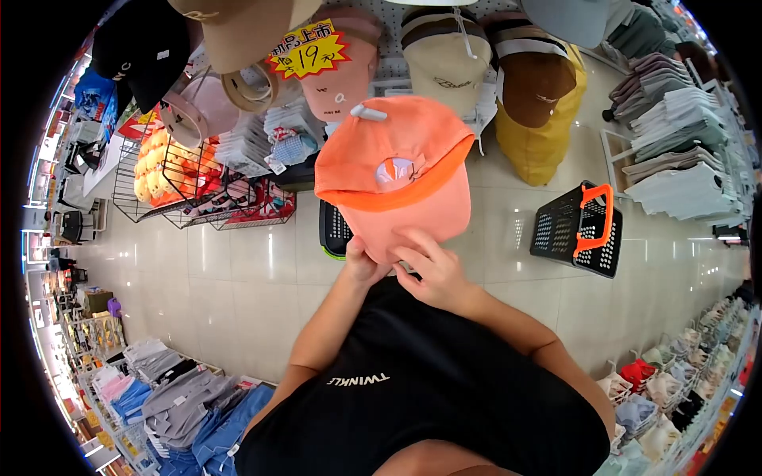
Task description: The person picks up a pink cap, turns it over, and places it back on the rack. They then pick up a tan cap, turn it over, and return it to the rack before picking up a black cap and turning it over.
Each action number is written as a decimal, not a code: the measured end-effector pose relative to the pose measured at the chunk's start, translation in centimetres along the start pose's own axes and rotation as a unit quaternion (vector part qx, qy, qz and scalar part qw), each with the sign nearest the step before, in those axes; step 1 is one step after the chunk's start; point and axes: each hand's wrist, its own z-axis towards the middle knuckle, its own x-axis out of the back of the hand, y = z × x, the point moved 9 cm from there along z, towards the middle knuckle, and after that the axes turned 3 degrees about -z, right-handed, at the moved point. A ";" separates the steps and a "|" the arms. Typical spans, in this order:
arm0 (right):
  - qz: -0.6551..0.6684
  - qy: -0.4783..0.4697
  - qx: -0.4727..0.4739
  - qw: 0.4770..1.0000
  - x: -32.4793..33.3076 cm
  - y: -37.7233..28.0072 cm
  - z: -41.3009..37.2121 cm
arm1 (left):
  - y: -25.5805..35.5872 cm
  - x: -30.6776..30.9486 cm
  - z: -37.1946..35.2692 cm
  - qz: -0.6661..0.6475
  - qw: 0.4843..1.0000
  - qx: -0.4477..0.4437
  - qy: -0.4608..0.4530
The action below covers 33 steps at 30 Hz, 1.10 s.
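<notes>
An orange-pink baseball cap (pixel 397 159) is held in front of my chest, its brim pointing toward me and its open underside partly showing. Inside the crown there is a pale label, and a small grey-white piece sits at its far edge. My left hand (pixel 369 266) pinches the left part of the brim's edge, thumb on top. My right hand (pixel 435 274) is at the right part of the brim, its fingers bent over the edge and touching it.
Caps such as a pink cap (pixel 337 75) and a brown cap (pixel 540 87) hang ahead beside a yellow price sign (pixel 311 51). A black basket (pixel 575 230) with orange handles stands on the floor at right. Wire bins (pixel 171 202) are at left, folded clothes (pixel 675 127) at right.
</notes>
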 end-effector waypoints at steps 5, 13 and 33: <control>0.011 -0.031 -0.021 0.999 -2.4 -0.6 0.6 | 2.4 1.6 -0.5 0.004 1.000 0.025 -0.008; -0.016 0.001 -0.073 0.997 -3.9 0.2 1.0 | 5.4 6.2 -2.2 0.024 0.998 0.046 0.037; 0.660 0.134 -0.385 0.631 -0.7 11.4 0.4 | 8.9 1.9 0.8 0.528 0.832 -0.149 0.090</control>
